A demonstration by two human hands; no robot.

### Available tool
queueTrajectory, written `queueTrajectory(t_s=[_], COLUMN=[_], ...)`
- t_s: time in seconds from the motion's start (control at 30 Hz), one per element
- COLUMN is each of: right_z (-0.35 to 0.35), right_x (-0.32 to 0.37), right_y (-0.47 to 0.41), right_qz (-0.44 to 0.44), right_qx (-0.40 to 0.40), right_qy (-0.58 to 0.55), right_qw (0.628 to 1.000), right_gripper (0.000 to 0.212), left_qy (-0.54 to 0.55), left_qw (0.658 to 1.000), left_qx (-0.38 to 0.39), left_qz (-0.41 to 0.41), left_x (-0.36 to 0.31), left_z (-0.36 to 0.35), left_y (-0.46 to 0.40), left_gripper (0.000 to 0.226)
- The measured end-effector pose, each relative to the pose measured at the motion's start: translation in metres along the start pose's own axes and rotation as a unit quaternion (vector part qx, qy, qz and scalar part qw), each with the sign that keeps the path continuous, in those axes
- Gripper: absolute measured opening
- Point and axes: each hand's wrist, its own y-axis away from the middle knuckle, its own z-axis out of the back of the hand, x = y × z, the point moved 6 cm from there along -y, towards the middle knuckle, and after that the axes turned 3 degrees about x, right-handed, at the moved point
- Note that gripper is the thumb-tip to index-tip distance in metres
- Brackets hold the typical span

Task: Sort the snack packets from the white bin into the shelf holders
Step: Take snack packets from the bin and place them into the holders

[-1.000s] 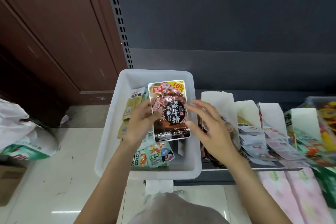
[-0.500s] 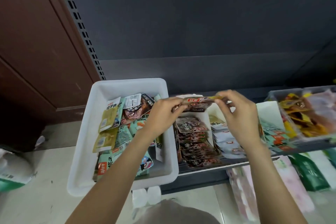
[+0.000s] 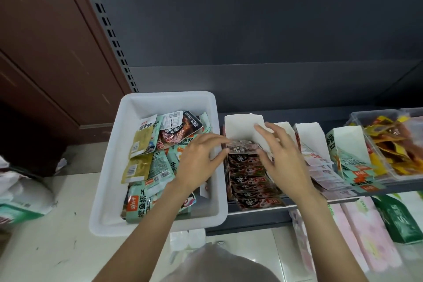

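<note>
holding a dark brown snack packet (image 3: pixel 242 146) by its two ends, the left hand (image 3: pixel 198 162) and right hand (image 3: pixel 282 160) keep it flat at the top of the first white card holder (image 3: pixel 242 122). the left thumb and forefinger pinch the packet's left end; the right thumb presses its right end while the other right fingers fan out apart above it. the packet is glossy foil, rectangular, printed with reddish meat and white characters, and it sits just above a row of matching packets (image 3: pixel 250 181) overlapping like shingles down the holder. the holder is matte folded cardboard with a tall back flap. beside it to the left, touching the shelf edge, stands the white bin (image 3: pixel 128 107), smooth moulded plastic with rounded corners, holding a loose heap of mint-green, olive-gold and brown foil sachets. further right stand more white card holders (image 3: pixel 309 131) with pale pink and teal packets, then a clear plastic tray (image 3: pixel 357 117) of yellow and orange wrappers.
</note>
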Motion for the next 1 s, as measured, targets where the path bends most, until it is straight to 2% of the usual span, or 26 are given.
queueTrajectory(t_s=[0.1, 0.2, 0.27, 0.37, 0.5, 0.6, 0.7, 0.77, 0.83, 0.87, 0.9, 0.93, 1.0], right_z=[-0.001, -0.027, -0.055, -0.105, -0.156, -0.168, -0.153, -0.122, -0.086, -0.074, -0.065, -0.06, -0.055], right_x=[0.042, 0.084, 0.104, 0.123, 0.132, 0.133, 0.139, 0.14, 0.13, 0.119, 0.106, 0.095, 0.085], right_y=[-0.011, -0.029, -0.048, -0.078, -0.104, -0.112, -0.114, -0.113, -0.111, -0.109, -0.105, -0.1, -0.084], right_qz=[0.041, 0.084, 0.107, 0.136, 0.182, 0.21, 0.247, 0.233, 0.165, 0.101, 0.032, -0.034, -0.136], right_qx=[0.027, 0.064, 0.082, 0.112, 0.184, 0.206, 0.152, 0.069, 0.006, 0.003, 0.013, 0.029, 0.072], right_qy=[-0.09, -0.119, -0.099, 0.0, 0.181, 0.198, 0.186, 0.137, 0.021, -0.061, -0.165, -0.272, -0.44], right_qw=[0.995, 0.987, 0.986, 0.984, 0.949, 0.935, 0.939, 0.96, 0.986, 0.993, 0.986, 0.961, 0.884], right_gripper=[0.048, 0.037, 0.031, 0.033, 0.046, 0.045, 0.032, 0.022, 0.004, 0.004, 0.007, 0.008, 0.009], left_qy=[0.018, -0.071, -0.117, -0.129, -0.145, -0.144, -0.105, -0.014, 0.115, 0.176, 0.227, 0.273, 0.352], left_qw=[0.992, 0.977, 0.966, 0.951, 0.935, 0.933, 0.937, 0.935, 0.899, 0.876, 0.858, 0.845, 0.83], left_qx=[-0.094, -0.133, -0.109, -0.032, 0.065, 0.072, 0.044, -0.06, -0.192, -0.232, -0.25, -0.254, -0.239], left_qz=[0.086, 0.149, 0.204, 0.28, 0.317, 0.321, 0.33, 0.35, 0.376, 0.384, 0.388, 0.382, 0.36], left_x=[0.025, 0.055, 0.078, 0.105, 0.121, 0.124, 0.124, 0.119, 0.11, 0.103, 0.096, 0.087, 0.07], left_z=[0.035, 0.065, 0.074, 0.071, 0.057, 0.055, 0.06, 0.074, 0.09, 0.095, 0.097, 0.096, 0.091], left_y=[0.028, 0.058, 0.071, 0.08, 0.084, 0.083, 0.082, 0.083, 0.088, 0.089, 0.088, 0.084, 0.076], left_gripper=[0.017, 0.021, 0.028, 0.041, 0.054, 0.054, 0.051, 0.047, 0.041, 0.037, 0.033, 0.029, 0.025])
